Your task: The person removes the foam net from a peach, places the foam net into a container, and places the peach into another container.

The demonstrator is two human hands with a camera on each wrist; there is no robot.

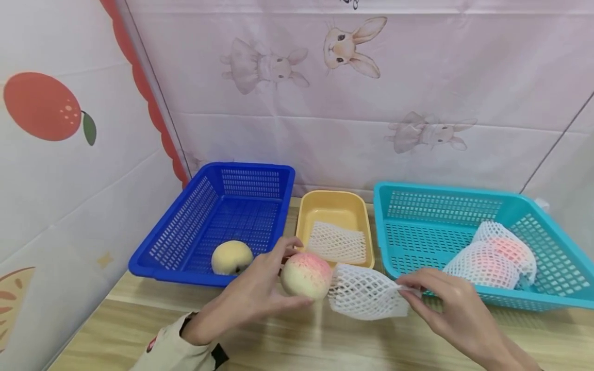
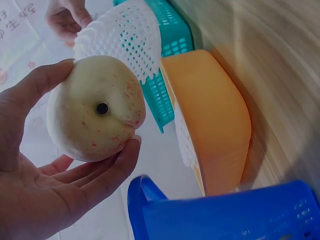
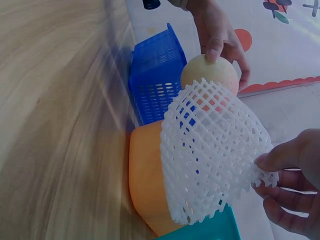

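My left hand (image 1: 252,296) grips a peach (image 1: 306,275), pale cream with a pink blush, thumb on one side and fingers on the other. The left wrist view shows a small dark hole (image 2: 102,108) in the peach's end. With thumb and fingers my right hand (image 1: 457,306) pinches one end of a white foam net sleeve (image 1: 366,292). The sleeve's wide end spreads toward the peach, right at its pink side. In the right wrist view the net (image 3: 215,150) overlaps the lower part of the peach (image 3: 209,72).
A blue basket (image 1: 169,226) at left holds another pale peach (image 1: 232,256). Between the baskets stands a yellow tray (image 1: 334,200) with a flat foam net (image 1: 337,242) inside. The teal basket (image 1: 417,188) at right contains net-wrapped peaches (image 1: 496,257). A printed cloth wall rises behind.
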